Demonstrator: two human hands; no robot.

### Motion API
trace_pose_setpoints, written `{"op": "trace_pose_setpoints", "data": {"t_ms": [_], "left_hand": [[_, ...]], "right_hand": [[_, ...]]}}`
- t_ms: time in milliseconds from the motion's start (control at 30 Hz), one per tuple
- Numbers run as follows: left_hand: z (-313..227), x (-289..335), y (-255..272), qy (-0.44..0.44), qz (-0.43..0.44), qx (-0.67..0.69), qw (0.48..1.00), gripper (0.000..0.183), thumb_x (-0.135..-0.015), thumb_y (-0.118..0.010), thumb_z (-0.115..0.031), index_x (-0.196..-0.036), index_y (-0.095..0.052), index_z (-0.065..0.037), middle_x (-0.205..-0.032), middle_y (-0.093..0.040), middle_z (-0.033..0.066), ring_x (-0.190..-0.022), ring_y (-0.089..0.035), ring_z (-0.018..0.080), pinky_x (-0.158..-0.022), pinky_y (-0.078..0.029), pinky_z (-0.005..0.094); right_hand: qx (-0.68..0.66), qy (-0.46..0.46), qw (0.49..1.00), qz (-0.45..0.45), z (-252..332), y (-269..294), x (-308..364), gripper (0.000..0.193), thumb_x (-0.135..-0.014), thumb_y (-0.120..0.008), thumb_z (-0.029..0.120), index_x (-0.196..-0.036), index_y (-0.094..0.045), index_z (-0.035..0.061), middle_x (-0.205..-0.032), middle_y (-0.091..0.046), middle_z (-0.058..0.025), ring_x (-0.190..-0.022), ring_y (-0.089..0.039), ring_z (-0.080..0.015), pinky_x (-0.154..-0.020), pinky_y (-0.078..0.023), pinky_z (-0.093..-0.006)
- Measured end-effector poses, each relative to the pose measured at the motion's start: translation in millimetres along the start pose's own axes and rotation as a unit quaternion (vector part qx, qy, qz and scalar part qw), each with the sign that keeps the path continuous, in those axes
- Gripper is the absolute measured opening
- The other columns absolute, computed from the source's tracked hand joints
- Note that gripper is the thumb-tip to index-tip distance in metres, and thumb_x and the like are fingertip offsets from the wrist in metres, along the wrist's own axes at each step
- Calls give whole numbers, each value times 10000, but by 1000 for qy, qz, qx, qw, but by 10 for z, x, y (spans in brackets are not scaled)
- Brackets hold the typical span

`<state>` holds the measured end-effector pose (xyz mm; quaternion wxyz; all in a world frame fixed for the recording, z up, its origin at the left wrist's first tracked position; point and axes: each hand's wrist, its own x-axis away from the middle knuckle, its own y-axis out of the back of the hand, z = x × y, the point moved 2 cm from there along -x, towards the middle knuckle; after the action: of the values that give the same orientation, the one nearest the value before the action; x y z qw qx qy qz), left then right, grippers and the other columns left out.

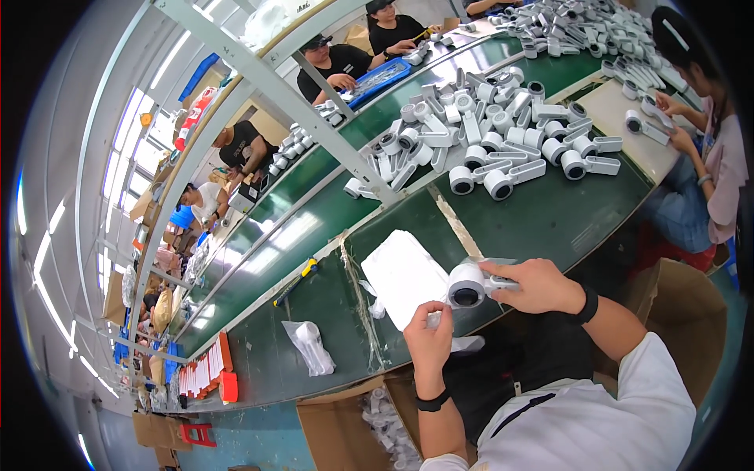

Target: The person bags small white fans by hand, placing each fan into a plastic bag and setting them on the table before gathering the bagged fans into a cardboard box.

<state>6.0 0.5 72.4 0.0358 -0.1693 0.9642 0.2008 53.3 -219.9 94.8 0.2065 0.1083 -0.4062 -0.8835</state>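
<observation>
My right hand [542,287] grips a white hand-held device [466,281] by its handle. Its round head, with a dark round end, points down toward me. Close beside that head, my left hand [430,339] is closed in a pinch at a small pale piece, too small to make out. Another whitish part [469,344] shows below the device, near my lap. Under and left of the hands lies a stack of white sheets or bags [402,271] on the green table [353,345]. Further left rests a similar device in a clear plastic bag [309,346].
Many like devices [495,129] are heaped ahead. A yellow-and-black cutter [297,280] lies at left. Below the edge stand an open carton [342,428] holding bagged devices and another carton [679,322]. A metal frame post [314,125] rises ahead. A co-worker [707,149] sits at right; others work beyond.
</observation>
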Motion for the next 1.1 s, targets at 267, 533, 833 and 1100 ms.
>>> {"op": "trace_pose_setpoints", "data": {"t_ms": [267,533,833,1100], "left_hand": [[21,95,-135,-157,71,81,982,69,-853,-624,22,-921,-622,10,-866,-636,32,-774,-559,99,-706,-456,234],[54,300,-364,-117,377,72,916,69,-855,-588,38,-911,-571,1,-836,-596,62,-746,-551,150,-695,-466,268],[632,269,-340,164,156,274,935,326,-937,-595,-143,-1214,-527,14,-1084,-582,60,-1004,-534,127,-840,-477,279],[498,357,-84,31,57,416,907,374,-932,-635,-200,-1228,-562,16,-1103,-617,14,-1009,-553,80,-885,-457,256]], "right_hand": [[1,11,994,-110,24,-225,-35,553,-863,-627,311,-1371,-484,145,-795,-677,-155,-648,-640,-348,-616,-519,-411],[-541,-73,836,-48,-246,-768,-182,642,-906,-597,38,-1479,-309,47,-1004,-641,-90,-807,-609,-100,-702,-513,-256],[-480,64,858,-171,29,-1157,-279,368,-879,-621,76,-1229,-547,-9,-1134,-609,-58,-1039,-552,-115,-891,-456,-267],[-399,108,891,-187,60,-1194,-405,266,-920,-556,59,-1171,-586,-24,-1117,-614,-65,-997,-578,-139,-888,-456,-276]]}}
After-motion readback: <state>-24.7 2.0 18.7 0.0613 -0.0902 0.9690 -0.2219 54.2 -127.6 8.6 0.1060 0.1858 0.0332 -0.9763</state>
